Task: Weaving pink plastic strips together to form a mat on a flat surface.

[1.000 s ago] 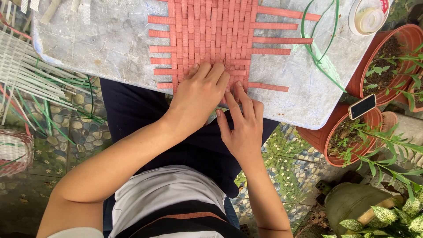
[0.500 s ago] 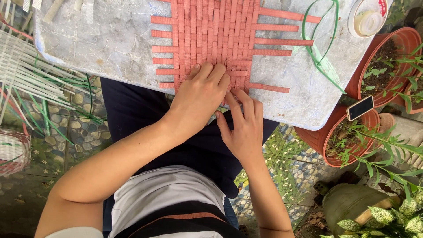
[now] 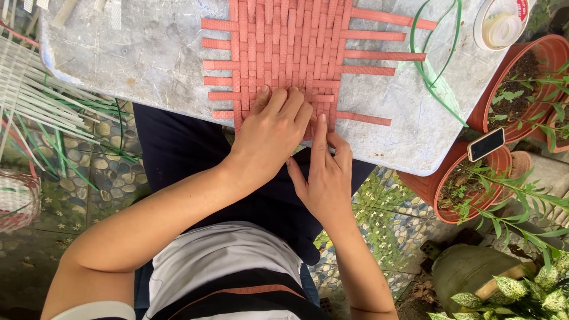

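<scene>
Pressing down on the near edge of the woven mat (image 3: pixel 290 56), the left hand (image 3: pixel 269 133) lies palm-down with fingers spread flat over the red strips; it grips nothing, only bears on the weave. The right hand (image 3: pixel 325 172) sits just beside the left hand, at the mat's near right corner, index finger extended straight along a vertical strip, remaining fingers curled loosely at the table edge. Whether the curled fingers pinch a strip end cannot be told from this view.

The mat is a plain over-under weave of red flat strips, lying flat on the grey table top (image 3: pixel 130 53). Loose horizontal strip ends project from the mat's left and right sides; those on the right are longer.

Right of the mat: a green strap loop (image 3: pixel 435 65) lies on the table, near the projecting strip ends. Beyond it, at the far right corner of the table, a white tape roll (image 3: pixel 501 26).

Further right of the mat, off the table: terracotta plant pots (image 3: pixel 468 184), with a dark phone (image 3: pixel 485 144) resting on the rim of the nearer pot.

Left of the mat, off the table: a bundle of white and green strips (image 3: pixel 35 101) fanned over the pebble-pattern floor.
</scene>
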